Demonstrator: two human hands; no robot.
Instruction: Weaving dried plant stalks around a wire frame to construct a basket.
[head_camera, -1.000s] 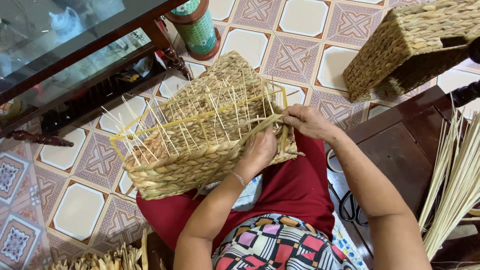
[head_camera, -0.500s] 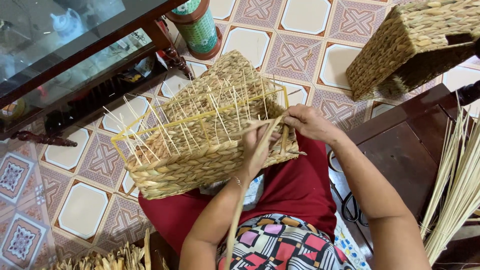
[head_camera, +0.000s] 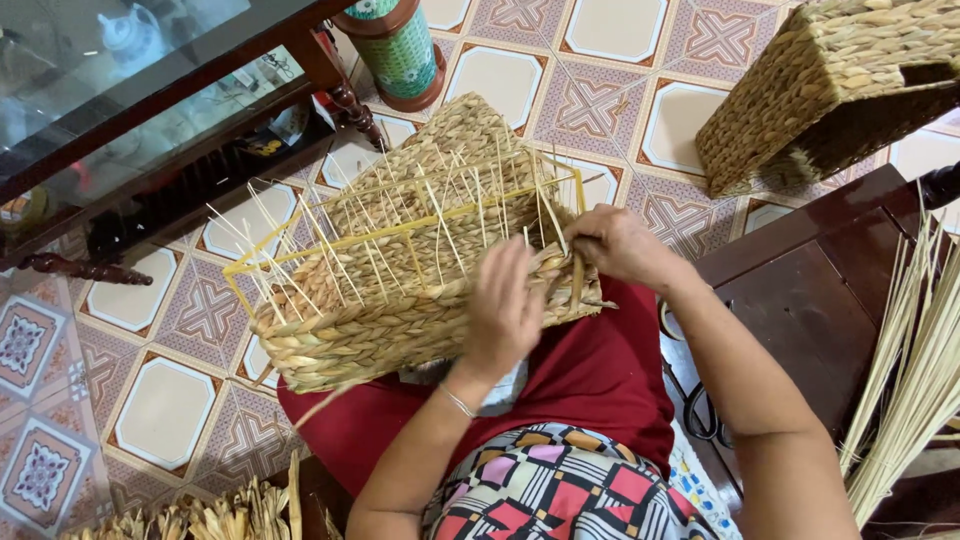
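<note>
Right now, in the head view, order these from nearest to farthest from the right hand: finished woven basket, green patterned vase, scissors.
1. Scissors, just below the right hand, beside the lap.
2. Finished woven basket, upper right.
3. Green patterned vase, top centre, too close to the basket's distance to rank firmly.

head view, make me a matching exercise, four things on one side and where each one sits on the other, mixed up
Things:
1. half-woven basket
2. finished woven basket
3. green patterned cylinder
4. bundle of pale reeds

Places:
A. at the right edge, beside the dark wooden stool
B. on the lap, under the left hand and right hand
C. on the tiled floor at the top, next to the glass table's leg
D. top right corner, lying tipped on its side

Pairs: 1-B, 2-D, 3-C, 4-A
</note>
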